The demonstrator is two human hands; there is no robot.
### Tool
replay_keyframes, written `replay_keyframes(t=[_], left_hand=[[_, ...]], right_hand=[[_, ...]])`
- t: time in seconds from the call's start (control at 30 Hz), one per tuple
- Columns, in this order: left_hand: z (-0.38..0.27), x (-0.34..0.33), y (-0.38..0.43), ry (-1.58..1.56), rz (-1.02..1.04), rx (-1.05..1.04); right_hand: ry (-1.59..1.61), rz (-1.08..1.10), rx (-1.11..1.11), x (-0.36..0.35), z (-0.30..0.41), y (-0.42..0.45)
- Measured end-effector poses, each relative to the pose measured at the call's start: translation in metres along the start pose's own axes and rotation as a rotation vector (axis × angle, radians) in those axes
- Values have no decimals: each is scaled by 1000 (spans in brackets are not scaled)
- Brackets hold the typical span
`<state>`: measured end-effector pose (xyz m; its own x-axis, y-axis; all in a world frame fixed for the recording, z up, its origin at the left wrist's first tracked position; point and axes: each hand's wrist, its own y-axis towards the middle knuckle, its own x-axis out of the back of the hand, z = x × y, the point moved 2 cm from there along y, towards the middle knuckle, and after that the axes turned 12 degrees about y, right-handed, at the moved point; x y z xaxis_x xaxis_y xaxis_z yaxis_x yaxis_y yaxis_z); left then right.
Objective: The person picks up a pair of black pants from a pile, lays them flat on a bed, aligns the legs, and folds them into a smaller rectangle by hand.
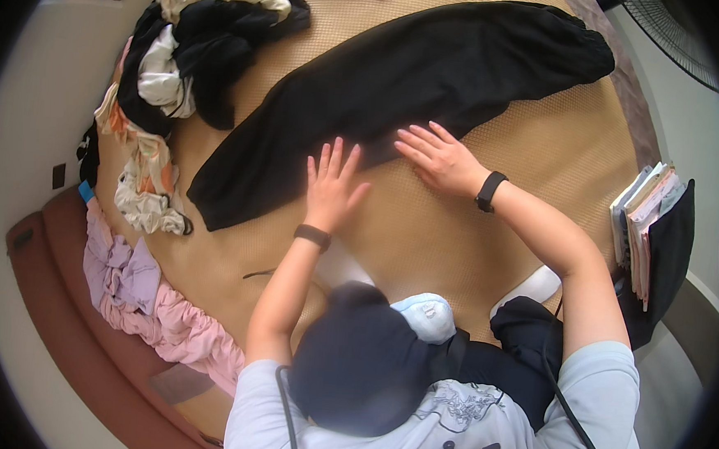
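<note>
A pair of black trousers, apparently folded lengthwise, lies slantwise across a tan woven mat. At its near edge, left of centre, my left hand is spread, fingertips over the dark cloth, slightly blurred. Further right, my right hand lies palm down with its fingertips at the same near edge. Neither hand grips anything. Whether the left palm presses on the cloth or hovers, I cannot tell. Dark wristbands circle both wrists.
Rumpled black and cream clothes lie at the upper left, with patterned cloth below. Lilac and pink garments line the left edge by a reddish-brown headboard or sofa back. Folded clothes stand at right; a fan is beyond.
</note>
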<state>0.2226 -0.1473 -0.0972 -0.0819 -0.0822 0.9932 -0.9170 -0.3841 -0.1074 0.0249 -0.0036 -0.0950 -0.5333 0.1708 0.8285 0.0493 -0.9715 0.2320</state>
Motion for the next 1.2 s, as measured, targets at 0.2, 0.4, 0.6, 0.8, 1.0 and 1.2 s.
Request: replay_keyframes(t=[0.2, 0.4, 0.6, 0.8, 1.0, 1.2], left_hand=[[26, 4, -30, -62, -114, 319], [132, 0, -103, 138, -681, 1069], [219, -8, -140, -189, -419, 1315], [249, -8, -127, -169, -186, 1447], [276, -16, -122, -246, -186, 1399], [281, -7, -109, -285, -182, 1191]], right_hand=[[-83, 111, -73, -1, 6, 3], [-73, -28, 65, -2, 26, 21], [-70, 104, 9, -27, 42, 37], [-143, -56, 3, -30, 51, 42], [-151, -62, -31, -37, 57, 47], [-114, -93, -16, -41, 59, 57]])
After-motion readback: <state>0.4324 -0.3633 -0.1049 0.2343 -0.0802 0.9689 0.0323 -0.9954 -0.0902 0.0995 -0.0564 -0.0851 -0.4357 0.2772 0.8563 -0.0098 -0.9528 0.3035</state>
